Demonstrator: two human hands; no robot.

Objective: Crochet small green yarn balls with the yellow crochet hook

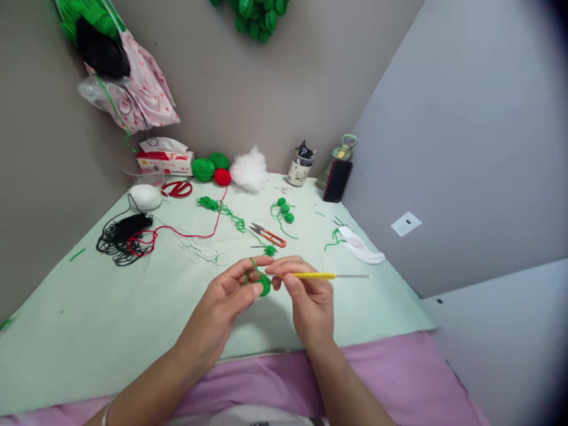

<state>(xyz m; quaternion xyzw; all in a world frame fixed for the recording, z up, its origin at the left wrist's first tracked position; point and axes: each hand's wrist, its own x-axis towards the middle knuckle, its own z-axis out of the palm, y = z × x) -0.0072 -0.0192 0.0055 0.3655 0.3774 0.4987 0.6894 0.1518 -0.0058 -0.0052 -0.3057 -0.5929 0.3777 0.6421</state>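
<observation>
My left hand (pixel 228 294) pinches a small round green crochet piece (pixel 265 285) between thumb and fingers, with green yarn looped over a raised finger. My right hand (pixel 309 296) grips a crochet hook (pixel 316 276) by its yellow handle, and one metal end points right. The hook's other end meets the green piece, where fingers hide its tip. Just beyond the hands lies a small green yarn bundle (pixel 270 251). Orange-handled thread snips (pixel 268 235) rest behind it, with a loose green yarn tangle (pixel 222 208) farther back on the left.
Black yarn (pixel 126 236), a white yarn ball (pixel 145 197) and red scissors (pixel 177 189) lie left. Along the wall stand a tissue box (pixel 166 163), a red yarn ball (pixel 222 177), white stuffing (pixel 249 170), a pen cup (pixel 300 170) and a phone (pixel 338 181). Small green balls (pixel 285 209) lie mid-table.
</observation>
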